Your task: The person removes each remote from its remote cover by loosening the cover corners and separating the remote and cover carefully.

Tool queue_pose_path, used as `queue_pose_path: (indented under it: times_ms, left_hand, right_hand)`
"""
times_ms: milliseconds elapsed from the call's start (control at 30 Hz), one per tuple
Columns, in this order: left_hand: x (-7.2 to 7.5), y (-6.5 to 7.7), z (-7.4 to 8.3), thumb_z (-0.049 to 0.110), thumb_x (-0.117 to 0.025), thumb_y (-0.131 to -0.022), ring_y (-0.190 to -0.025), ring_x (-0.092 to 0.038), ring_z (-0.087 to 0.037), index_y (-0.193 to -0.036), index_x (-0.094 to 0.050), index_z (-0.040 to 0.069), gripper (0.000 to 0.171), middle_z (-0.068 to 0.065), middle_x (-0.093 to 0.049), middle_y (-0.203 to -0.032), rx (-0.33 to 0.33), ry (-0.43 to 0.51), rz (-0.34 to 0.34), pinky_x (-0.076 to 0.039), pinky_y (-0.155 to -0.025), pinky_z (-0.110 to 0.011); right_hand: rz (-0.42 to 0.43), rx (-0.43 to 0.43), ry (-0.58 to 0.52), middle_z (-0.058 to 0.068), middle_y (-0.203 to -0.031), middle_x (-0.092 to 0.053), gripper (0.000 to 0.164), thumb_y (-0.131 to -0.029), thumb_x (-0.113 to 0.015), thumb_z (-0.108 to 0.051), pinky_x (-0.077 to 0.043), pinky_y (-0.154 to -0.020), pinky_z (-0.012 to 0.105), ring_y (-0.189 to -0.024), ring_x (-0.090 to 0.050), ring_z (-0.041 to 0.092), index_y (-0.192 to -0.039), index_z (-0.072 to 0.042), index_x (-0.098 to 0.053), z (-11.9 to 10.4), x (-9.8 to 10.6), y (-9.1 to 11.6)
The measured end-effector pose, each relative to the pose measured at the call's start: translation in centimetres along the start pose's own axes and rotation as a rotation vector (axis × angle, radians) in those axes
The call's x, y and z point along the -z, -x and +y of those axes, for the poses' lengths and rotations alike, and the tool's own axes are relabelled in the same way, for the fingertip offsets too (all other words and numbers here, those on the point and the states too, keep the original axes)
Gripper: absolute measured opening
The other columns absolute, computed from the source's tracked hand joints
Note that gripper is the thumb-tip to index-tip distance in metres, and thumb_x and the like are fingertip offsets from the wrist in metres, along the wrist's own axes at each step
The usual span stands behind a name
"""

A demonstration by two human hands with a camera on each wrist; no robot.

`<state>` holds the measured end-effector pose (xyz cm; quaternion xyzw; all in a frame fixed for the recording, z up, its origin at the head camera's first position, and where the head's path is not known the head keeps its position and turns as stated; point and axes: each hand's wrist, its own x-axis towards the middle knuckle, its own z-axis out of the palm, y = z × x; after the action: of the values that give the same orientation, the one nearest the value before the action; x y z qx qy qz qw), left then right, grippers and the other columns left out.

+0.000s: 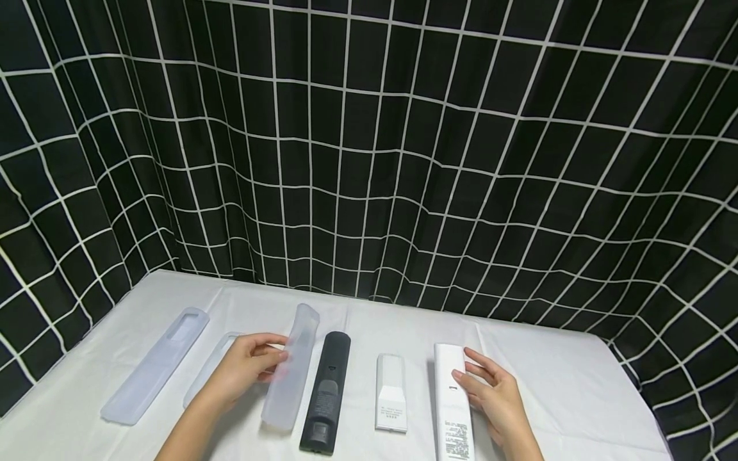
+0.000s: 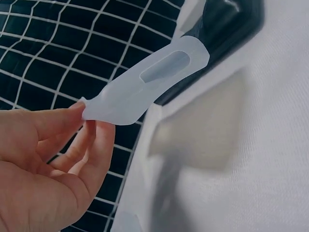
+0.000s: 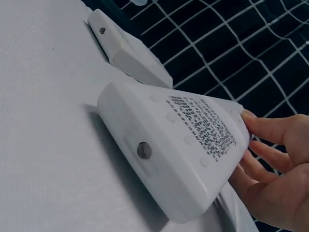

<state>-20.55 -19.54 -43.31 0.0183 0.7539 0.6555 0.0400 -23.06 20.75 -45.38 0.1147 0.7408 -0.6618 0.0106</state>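
Note:
My left hand (image 1: 245,371) pinches the side of a translucent silicone remote cover (image 1: 293,384) between thumb and fingers. In the left wrist view the cover (image 2: 118,96) is raised over the cloth, casting a shadow, with its cut-out window facing up. On the right, my right hand (image 1: 498,397) grips the edge of a long white remote control (image 1: 450,397), thumb on its printed back. The right wrist view has the remote's blunt end (image 3: 145,150) close over the cloth, with a small round hole in it.
Between the hands a black remote control (image 1: 326,390) and a small white remote (image 1: 391,390) lie back-up on the white-covered table (image 1: 553,371). Two more translucent covers, a long one (image 1: 150,374) and a shorter one (image 1: 210,365), lie at left. A black gridded curtain (image 1: 369,160) hangs behind.

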Motion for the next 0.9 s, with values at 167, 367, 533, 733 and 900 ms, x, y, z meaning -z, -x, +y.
queue_pose_path:
  times_ms: [167,367,533,733,900]
  left_hand:
    - [0.4,-0.1,-0.6,0.002,-0.064,-0.100,-0.076,-0.066,-0.009,-0.134,-0.057,-0.018,0.040,-0.006,-0.077,-0.096,0.003,0.010,-0.003,-0.059,-0.065,-0.023]
    - [0.6,-0.1,-1.2,0.001,-0.065,-0.099,-0.073,-0.064,-0.008,-0.133,-0.057,-0.019,0.040,-0.005,-0.077,-0.094,0.031,-0.008,0.000,-0.058,-0.062,-0.022]
    - [0.8,-0.1,-1.3,0.002,-0.066,-0.098,-0.072,-0.063,-0.010,-0.131,-0.060,-0.017,0.038,-0.003,-0.074,-0.088,0.065,-0.049,0.033,-0.057,-0.061,-0.022]
    - [1.1,0.0,-1.5,0.002,-0.066,-0.098,-0.071,-0.064,-0.011,-0.129,-0.062,-0.017,0.036,0.000,-0.070,-0.083,0.088,-0.071,0.032,-0.056,-0.060,-0.022]
    - [1.3,0.1,-1.6,0.001,-0.066,-0.098,-0.071,-0.066,-0.011,-0.127,-0.062,-0.018,0.035,-0.003,-0.071,-0.084,0.103,-0.079,0.027,-0.057,-0.060,-0.022]
  right_hand:
    - [0.004,0.000,-0.013,0.018,-0.136,-0.061,0.066,-0.097,-0.073,-0.001,-0.062,-0.072,0.023,-0.083,-0.069,0.004,-0.156,0.005,-0.044,0.3,-0.1,0.0]
    - [0.018,0.006,-0.002,0.022,-0.137,-0.061,0.066,-0.095,-0.075,-0.002,-0.061,-0.071,0.023,-0.083,-0.068,0.004,-0.154,0.006,-0.046,0.5,-0.3,0.0]
    - [0.027,0.010,0.004,0.021,-0.135,-0.063,0.064,-0.095,-0.074,-0.002,-0.061,-0.070,0.022,-0.082,-0.068,0.004,-0.152,0.008,-0.048,0.6,-0.5,0.0]
    - [0.028,0.012,0.017,0.026,-0.140,-0.058,0.062,-0.096,-0.074,-0.002,-0.061,-0.070,0.022,-0.083,-0.067,0.003,-0.151,0.009,-0.048,0.8,-0.6,-0.1]
    - [0.026,0.010,0.044,0.029,-0.143,-0.056,0.061,-0.097,-0.074,-0.003,-0.061,-0.070,0.021,-0.084,-0.066,0.004,-0.151,0.008,-0.049,0.9,-0.7,-0.2]
